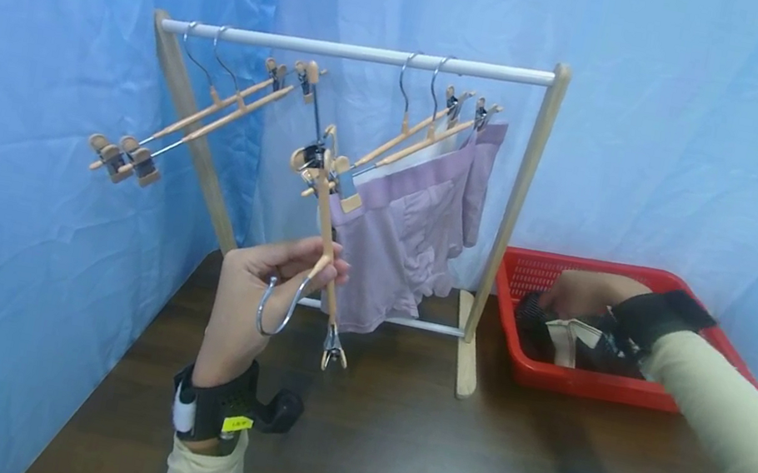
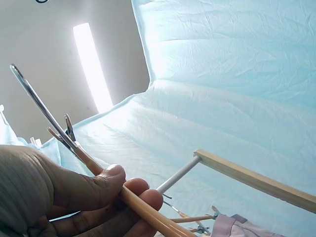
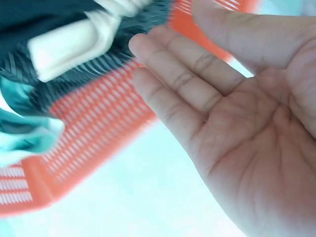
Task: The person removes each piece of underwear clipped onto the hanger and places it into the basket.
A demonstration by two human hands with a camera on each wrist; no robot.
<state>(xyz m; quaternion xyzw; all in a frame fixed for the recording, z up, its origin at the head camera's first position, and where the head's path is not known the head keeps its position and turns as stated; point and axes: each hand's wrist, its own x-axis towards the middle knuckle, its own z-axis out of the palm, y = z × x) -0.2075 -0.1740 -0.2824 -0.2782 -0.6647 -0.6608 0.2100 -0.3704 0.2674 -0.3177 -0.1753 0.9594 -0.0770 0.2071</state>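
Head view: at 10 o'clock two clip hangers [image 1: 240,109] hang from the rack [image 1: 519,194]. At 8 o'clock my left hand [image 1: 243,284] pinches another, the held hanger [image 1: 327,215], between thumb and fingers, its hook towards me. Near the centre a lilac garment [image 1: 392,247] hangs clipped on the rack. At 3 o'clock, on the counter [image 1: 425,448], my right hand [image 1: 589,295] reaches into the red basket [image 1: 596,385] among dark clothes, its fingers mostly hidden.

Only my left wrist view catches the ceiling light [image 2: 91,64], at 10 o'clock. Only my right wrist view shows that palm released, fingers straight beside a dark striped garment [image 3: 94,76], with teal-and-white cloth [image 3: 29,133] at 9 o'clock.

The yellow tag [image 1: 237,424] on my left wrist strap bears writing too small to read.
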